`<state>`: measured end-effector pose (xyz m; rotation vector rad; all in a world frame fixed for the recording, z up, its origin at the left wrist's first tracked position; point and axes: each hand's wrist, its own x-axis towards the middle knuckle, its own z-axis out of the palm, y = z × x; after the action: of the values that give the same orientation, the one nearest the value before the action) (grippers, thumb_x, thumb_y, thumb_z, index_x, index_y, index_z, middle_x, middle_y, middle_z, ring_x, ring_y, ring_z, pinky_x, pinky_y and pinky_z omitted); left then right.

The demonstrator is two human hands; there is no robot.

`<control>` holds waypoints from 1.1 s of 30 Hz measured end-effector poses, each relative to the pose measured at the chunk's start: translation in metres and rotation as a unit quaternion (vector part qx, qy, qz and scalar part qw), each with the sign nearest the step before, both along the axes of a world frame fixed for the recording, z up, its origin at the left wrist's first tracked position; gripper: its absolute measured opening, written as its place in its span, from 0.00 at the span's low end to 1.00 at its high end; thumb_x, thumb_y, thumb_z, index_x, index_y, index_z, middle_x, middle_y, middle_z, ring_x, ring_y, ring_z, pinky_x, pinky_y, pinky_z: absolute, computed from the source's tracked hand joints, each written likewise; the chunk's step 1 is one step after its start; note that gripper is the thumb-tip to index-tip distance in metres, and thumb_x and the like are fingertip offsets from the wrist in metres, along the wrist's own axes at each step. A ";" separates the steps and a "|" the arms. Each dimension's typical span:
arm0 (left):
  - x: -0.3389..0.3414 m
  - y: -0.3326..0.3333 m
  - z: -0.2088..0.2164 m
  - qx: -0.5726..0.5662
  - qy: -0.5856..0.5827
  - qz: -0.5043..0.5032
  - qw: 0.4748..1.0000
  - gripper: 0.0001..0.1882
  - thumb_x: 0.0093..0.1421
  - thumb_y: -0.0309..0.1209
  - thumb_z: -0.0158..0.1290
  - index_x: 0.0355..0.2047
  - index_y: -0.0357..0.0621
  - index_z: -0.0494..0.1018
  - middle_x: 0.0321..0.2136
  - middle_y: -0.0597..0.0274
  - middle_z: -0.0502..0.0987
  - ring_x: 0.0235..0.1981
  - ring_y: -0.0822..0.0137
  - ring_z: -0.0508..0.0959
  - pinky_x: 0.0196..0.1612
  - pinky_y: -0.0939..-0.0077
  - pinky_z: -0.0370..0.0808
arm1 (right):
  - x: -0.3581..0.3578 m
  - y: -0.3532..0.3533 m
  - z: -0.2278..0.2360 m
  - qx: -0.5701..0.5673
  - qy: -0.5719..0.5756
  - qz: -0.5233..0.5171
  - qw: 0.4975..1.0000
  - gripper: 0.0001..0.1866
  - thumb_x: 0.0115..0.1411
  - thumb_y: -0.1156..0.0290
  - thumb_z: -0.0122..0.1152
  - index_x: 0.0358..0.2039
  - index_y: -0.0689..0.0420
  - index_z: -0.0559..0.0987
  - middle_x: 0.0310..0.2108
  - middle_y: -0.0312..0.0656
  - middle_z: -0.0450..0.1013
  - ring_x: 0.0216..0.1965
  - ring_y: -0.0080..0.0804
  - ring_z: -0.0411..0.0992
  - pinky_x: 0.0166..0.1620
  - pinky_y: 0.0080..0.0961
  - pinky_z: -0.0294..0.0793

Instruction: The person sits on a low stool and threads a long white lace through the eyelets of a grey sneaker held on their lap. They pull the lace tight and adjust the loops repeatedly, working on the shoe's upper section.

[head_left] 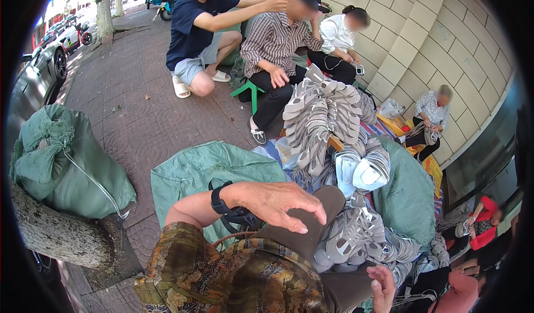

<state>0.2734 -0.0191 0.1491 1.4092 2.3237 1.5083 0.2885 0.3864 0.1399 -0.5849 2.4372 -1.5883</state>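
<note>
My left hand [283,204], with a black strap on its wrist, hovers over my brown-trousered leg. Its fingers and thumb are apart, and nothing is in it. Low in the view, my right hand [382,288] is beside the other knee, partly cut off by the lower edge; its thumb and fingers stand apart around nothing. Between and beyond the hands lie stacked grey sneaker uppers [356,229] with laces. Farther off rises a tall pile of nested grey-brown shoe uppers [322,113]. Pale blue-white shoe pieces [361,171] stick out just below that pile.
A flattened green sack [217,163] lies left of my leg, another green sack [409,190] to the right. A full tied sack [72,163] stands by a tree trunk [61,229]. People sit or crouch ahead and to the right, one on a green stool [255,96].
</note>
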 end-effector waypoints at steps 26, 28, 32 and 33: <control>-0.131 -0.187 -0.078 -0.193 0.148 0.710 0.661 0.13 0.47 0.26 0.50 0.35 0.39 0.72 0.28 0.46 0.77 0.34 0.47 0.78 0.37 0.56 0.75 | -0.165 0.108 -0.119 0.103 0.138 -0.148 0.974 0.20 0.57 0.72 0.52 0.51 0.61 0.68 0.43 0.47 0.73 0.38 0.37 0.72 0.39 0.32 0.72; -0.116 -0.182 -0.068 -0.251 0.115 0.661 0.698 0.14 0.49 0.26 0.49 0.38 0.42 0.71 0.30 0.49 0.76 0.36 0.49 0.77 0.38 0.56 0.72 | -0.158 0.090 -0.109 0.260 0.182 -0.163 0.934 0.20 0.56 0.74 0.52 0.51 0.61 0.68 0.40 0.48 0.73 0.38 0.39 0.72 0.39 0.32 0.72; -0.106 -0.140 -0.041 -0.279 0.124 0.583 0.753 0.16 0.48 0.26 0.49 0.40 0.42 0.70 0.31 0.50 0.75 0.37 0.50 0.76 0.38 0.57 0.72 | -0.154 0.057 -0.087 0.360 0.184 -0.047 0.913 0.21 0.54 0.76 0.54 0.50 0.59 0.69 0.37 0.49 0.74 0.37 0.41 0.73 0.40 0.32 0.71; -0.112 -0.128 -0.045 -0.286 0.101 0.546 0.781 0.17 0.48 0.27 0.50 0.41 0.42 0.70 0.32 0.50 0.76 0.36 0.50 0.76 0.39 0.59 0.72 | -0.156 0.042 -0.080 0.349 0.171 0.006 0.921 0.21 0.54 0.76 0.54 0.51 0.58 0.69 0.37 0.49 0.74 0.36 0.41 0.73 0.40 0.32 0.71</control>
<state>0.1613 -0.1472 0.1045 -0.0333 3.5093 0.4640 0.1326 0.4284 0.0603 -0.7684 2.9739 -0.5352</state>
